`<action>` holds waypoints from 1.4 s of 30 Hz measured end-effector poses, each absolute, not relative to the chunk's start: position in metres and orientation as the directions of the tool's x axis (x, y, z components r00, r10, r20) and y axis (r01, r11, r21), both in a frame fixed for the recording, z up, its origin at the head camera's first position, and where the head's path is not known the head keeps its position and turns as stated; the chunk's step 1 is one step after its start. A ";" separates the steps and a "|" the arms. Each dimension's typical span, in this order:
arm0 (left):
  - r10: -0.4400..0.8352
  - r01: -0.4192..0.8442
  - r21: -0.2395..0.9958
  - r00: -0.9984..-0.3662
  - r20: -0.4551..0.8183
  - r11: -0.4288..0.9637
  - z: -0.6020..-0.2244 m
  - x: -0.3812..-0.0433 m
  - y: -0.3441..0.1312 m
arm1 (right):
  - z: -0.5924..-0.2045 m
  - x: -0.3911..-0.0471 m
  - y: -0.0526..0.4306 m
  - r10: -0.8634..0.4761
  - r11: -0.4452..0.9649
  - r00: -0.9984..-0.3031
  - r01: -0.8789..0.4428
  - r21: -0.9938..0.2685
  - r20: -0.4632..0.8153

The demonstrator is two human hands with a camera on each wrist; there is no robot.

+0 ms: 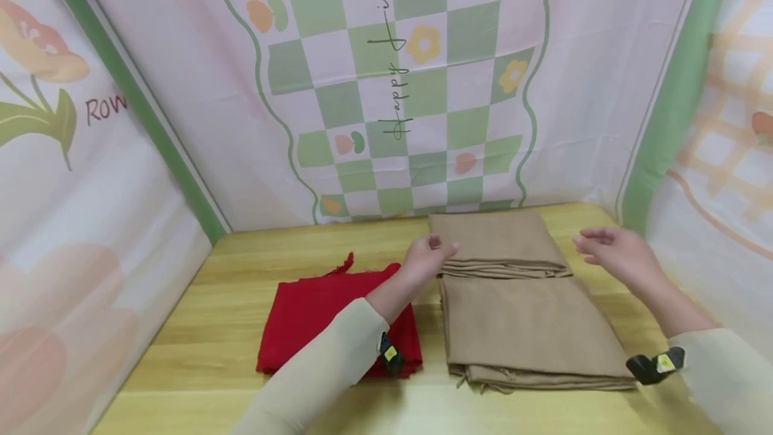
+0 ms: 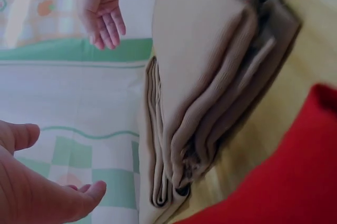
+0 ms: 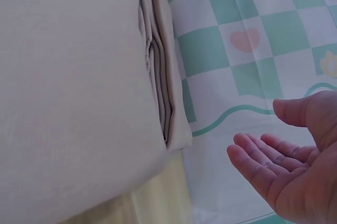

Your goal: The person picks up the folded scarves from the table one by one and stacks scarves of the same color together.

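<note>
Two folded tan cloths lie one behind the other on the wooden table: a nearer one (image 1: 531,327) and a farther one (image 1: 498,237). To their left is a folded red cloth (image 1: 320,307), partly covered by the left forearm. My left hand (image 1: 425,259) hovers by the left edge of the farther tan cloth, fingers loosely bent, holding nothing. Beyond that cloth's right side my right hand (image 1: 622,257) is raised, palm inward with relaxed fingers. In the right wrist view the right hand (image 3: 295,166) is apart from the tan layers (image 3: 163,77).
A light wood table (image 1: 199,321) carries the cloths. Behind it hangs a green-and-white checked curtain (image 1: 404,86), with printed fabric walls at the left (image 1: 90,233) and right (image 1: 725,220). A loose red strip (image 1: 344,264) sticks out behind the red cloth.
</note>
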State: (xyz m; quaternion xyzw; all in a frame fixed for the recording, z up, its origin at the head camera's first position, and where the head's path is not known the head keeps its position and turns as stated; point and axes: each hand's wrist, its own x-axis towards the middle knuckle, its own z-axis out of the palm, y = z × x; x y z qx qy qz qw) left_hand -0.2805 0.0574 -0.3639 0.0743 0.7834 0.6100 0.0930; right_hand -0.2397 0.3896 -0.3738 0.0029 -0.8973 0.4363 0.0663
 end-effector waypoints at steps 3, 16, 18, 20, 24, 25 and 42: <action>0.208 0.004 0.973 -0.977 -0.045 0.230 -0.363 -0.290 0.060 | -0.372 -0.246 0.389 0.059 0.605 -0.993 -0.048 -0.795 0.105; 0.067 -0.043 0.973 -0.996 -0.060 0.227 -0.369 -0.330 0.070 | -0.377 -0.274 0.391 0.063 0.550 -0.997 -0.008 -0.835 0.050; 0.057 -0.048 0.974 -0.996 -0.062 0.224 -0.372 -0.334 0.072 | -0.380 -0.279 0.391 0.068 0.541 -0.997 0.000 -0.841 0.044; 0.045 -0.050 0.974 -0.997 -0.061 0.222 -0.376 -0.338 0.074 | -0.382 -0.282 0.392 0.073 0.544 -0.997 0.016 -0.839 0.028; 0.016 -0.055 0.974 -0.998 -0.060 0.222 -0.385 -0.344 0.078 | -0.386 -0.288 0.394 0.075 0.543 -0.997 0.049 -0.838 -0.010; 0.009 -0.056 0.973 -0.998 -0.059 0.222 -0.387 -0.346 0.079 | -0.388 -0.290 0.395 0.075 0.541 -0.997 0.057 -0.839 -0.019; -0.035 -0.164 0.944 -0.986 -0.161 0.287 -0.411 -0.360 0.084 | -0.403 -0.302 0.398 0.098 0.557 -0.988 0.151 -0.816 -0.116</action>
